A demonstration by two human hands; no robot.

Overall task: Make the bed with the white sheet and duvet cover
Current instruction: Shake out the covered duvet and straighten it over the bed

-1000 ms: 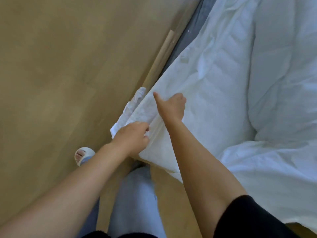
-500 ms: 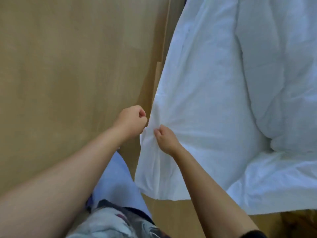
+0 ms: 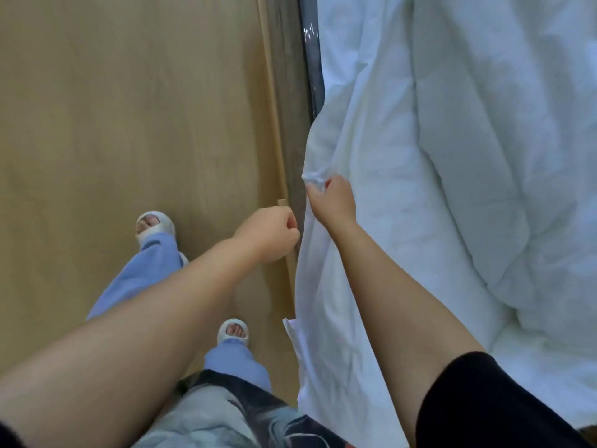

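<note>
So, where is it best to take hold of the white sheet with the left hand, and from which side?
Take the white sheet by its free hanging edge, just below where the right hand pinches it. Come from the floor side, where the left hand is: that edge faces outward and hangs loose there.

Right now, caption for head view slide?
Right hand pinches white sheet at its edge; left hand curled beside it, duvet beyond.

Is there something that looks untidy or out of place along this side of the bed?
Yes. The white sheet hangs loose over the side, bunched where the right hand pinches it. Above, a dark strip of the bed's edge is uncovered, and the duvet lies rumpled.
</note>
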